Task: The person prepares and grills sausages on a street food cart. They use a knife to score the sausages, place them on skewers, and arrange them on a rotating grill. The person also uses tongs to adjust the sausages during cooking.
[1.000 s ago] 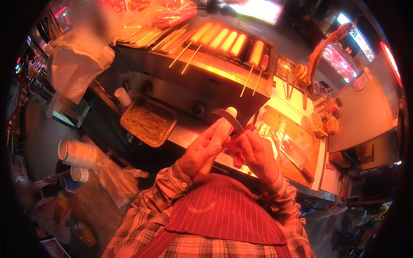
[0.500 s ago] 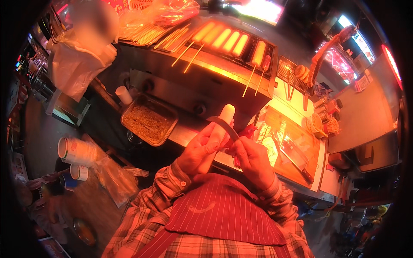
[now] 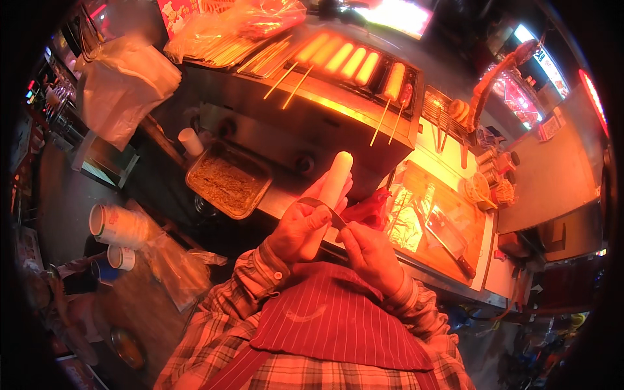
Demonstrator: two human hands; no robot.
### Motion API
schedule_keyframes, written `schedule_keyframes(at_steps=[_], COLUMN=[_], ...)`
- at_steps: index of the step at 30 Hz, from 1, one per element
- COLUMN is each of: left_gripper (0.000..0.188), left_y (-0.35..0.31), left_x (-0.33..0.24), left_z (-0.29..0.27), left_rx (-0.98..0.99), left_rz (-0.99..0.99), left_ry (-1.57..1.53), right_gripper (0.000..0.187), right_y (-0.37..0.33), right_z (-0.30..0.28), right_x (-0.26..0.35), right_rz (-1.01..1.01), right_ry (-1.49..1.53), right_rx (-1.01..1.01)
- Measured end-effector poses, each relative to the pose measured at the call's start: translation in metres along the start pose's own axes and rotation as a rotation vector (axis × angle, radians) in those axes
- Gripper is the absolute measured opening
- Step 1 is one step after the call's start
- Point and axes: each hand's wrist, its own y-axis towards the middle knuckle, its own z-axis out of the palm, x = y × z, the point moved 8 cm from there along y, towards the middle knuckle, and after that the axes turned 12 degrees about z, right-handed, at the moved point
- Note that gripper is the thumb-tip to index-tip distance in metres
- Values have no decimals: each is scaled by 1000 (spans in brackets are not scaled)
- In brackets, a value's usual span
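Two bare hands meet at centre under orange light. Far left, toward nine o'clock, pale tubs [image 3: 120,224] lie on their sides. Closer in, between nine and ten, a rectangular tray [image 3: 216,199] holds brown crumbs [image 3: 227,177]. Left of centre, the left hand [image 3: 294,231] is wrapped around a long pale roll [image 3: 336,179]. The roll slants through the grip: its rounded tip stands clear of the fingers toward one o'clock, its lower part points toward seven. A dark, curved strip [image 3: 335,219] crosses it at the left thumb. Beyond, between twelve and one, similar rolls glow on a grill [image 3: 364,114]. Right of the roll, the right hand [image 3: 374,257] has its fingertips pinched together on the strip's near end. At three o'clock, a knife [image 3: 448,246] lies on a wooden board [image 3: 455,195].
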Motion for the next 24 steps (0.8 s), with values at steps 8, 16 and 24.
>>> schedule_keyframes(at_steps=[8,16,24], left_gripper=[86,101,96], left_y=[0,-6,-8], left_x=[1,7,-1], left_z=[18,18,22], left_rx=[148,121,-49], left_rz=[23,44,-27], left_ry=[-86,26,-328], right_gripper=[18,26,22], right_y=[27,44,57], right_z=[-12,-20,-46], right_x=[-7,-14,-7], right_rz=[306,357,277], right_ry=[711,947,503], right_rx=[-36,-100,-194])
